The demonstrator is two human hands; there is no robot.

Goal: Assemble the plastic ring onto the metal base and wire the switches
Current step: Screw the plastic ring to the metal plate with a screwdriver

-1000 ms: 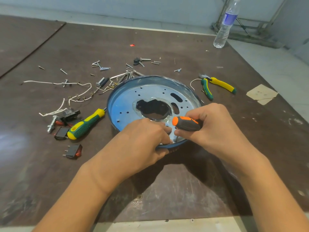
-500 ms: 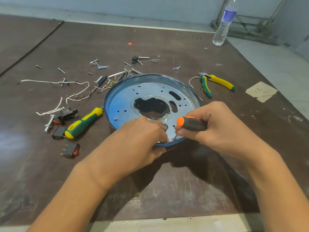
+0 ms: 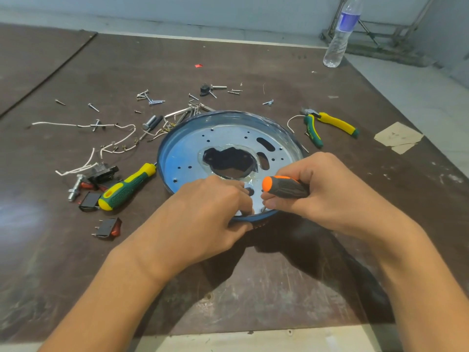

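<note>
A round blue metal base (image 3: 193, 148) with a large centre hole lies on the brown table. My left hand (image 3: 213, 209) grips its near rim, thumb under the edge and fingers curled on the plate. My right hand (image 3: 327, 191) holds an orange-and-grey screwdriver (image 3: 281, 187), its tip down at a screw near the base's front edge. Black rocker switches (image 3: 107, 226) with red ends lie to the left, beside white wires (image 3: 111, 138). I see no plastic ring apart from the base.
A green-and-yellow screwdriver (image 3: 127, 186) lies left of the base. Yellow-and-green pliers (image 3: 327, 125) sit at the right. Several loose screws (image 3: 152, 99) and bolts are scattered behind the base. A water bottle (image 3: 341, 34) stands far right. A paper scrap (image 3: 398, 137) lies near the right edge.
The screwdriver handle has shifted slightly in my right hand, as if turned; both hands stay at the base's near edge. The view has shifted a little.
</note>
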